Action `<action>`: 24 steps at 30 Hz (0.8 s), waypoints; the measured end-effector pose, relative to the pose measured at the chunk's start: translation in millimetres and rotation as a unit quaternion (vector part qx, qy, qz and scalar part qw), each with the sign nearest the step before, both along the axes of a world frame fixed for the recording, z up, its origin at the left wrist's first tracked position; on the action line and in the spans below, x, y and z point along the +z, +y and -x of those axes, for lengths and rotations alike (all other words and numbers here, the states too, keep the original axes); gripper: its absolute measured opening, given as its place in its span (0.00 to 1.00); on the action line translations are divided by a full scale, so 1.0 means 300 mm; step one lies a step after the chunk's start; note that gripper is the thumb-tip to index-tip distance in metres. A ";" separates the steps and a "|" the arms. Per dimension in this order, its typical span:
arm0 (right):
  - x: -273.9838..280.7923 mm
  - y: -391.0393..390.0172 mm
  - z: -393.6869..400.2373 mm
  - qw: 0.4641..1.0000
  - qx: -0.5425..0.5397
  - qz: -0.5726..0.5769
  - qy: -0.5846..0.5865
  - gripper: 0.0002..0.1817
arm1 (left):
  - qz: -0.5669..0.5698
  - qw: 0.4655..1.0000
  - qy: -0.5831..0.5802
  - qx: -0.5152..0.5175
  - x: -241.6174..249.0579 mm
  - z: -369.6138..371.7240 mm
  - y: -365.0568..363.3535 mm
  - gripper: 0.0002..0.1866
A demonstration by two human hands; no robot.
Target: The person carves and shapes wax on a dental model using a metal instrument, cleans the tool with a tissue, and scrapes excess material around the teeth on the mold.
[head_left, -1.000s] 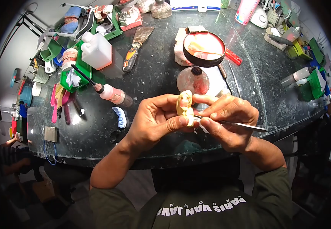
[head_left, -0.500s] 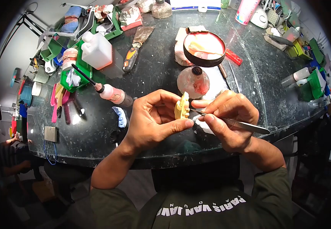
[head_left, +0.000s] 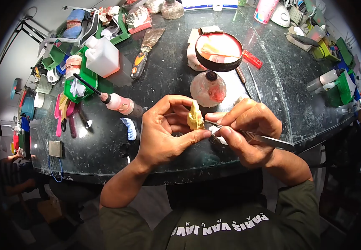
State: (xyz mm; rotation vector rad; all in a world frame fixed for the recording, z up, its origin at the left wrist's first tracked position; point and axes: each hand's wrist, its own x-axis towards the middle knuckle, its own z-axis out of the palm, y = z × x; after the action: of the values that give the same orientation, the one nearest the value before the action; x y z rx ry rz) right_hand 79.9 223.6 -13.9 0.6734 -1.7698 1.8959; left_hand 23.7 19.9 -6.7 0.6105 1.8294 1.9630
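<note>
Between its thumb and fingers, my left hand [head_left: 159, 129] grips a yellow dental cast [head_left: 195, 116] held upright, its toothed side facing right. Steel tweezers [head_left: 267, 141] with a ridged grip are pinched in my right hand [head_left: 251, 125], their thin tip right at the teeth of the cast. Both hands are raised over the dark table [head_left: 168, 166]. Just beyond them stands a glass bottle with a dark cap [head_left: 208, 88]. To the left of my left hand lies a blue-and-white dental piece [head_left: 129, 128].
A round pan of pink wax [head_left: 219, 51] sits behind the bottle. On the left are a dropper bottle [head_left: 120, 104], a scraper [head_left: 144, 56], a white jug [head_left: 102, 58] and green bins [head_left: 80, 85]. A red box cutter [head_left: 253, 59] lies right. Another person [head_left: 14, 171] is at far left.
The yellow cast has turned slightly in my left hand and shifted a little left. The tweezers' tip stays close to it; the whole view has drifted slightly.
</note>
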 end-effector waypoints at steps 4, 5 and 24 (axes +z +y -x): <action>-0.003 0.003 -0.001 0.997 -0.036 -0.056 0.028 0.10 | -0.027 0.999 -0.009 0.018 -0.014 -0.018 0.018 0.23; -0.005 -0.009 -0.005 0.997 -0.052 -0.042 0.026 0.10 | -0.038 0.999 -0.008 0.019 -0.018 -0.022 0.021 0.22; -0.024 -0.041 0.000 0.986 -0.132 -0.068 0.077 0.14 | -0.029 0.992 0.109 0.051 -0.061 -0.039 0.035 0.21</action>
State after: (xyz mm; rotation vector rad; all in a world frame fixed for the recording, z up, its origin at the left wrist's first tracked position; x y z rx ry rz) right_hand 79.9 211.3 -21.0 0.5832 -1.8026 1.5189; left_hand 35.3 30.4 -25.0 0.7919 1.9730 2.0921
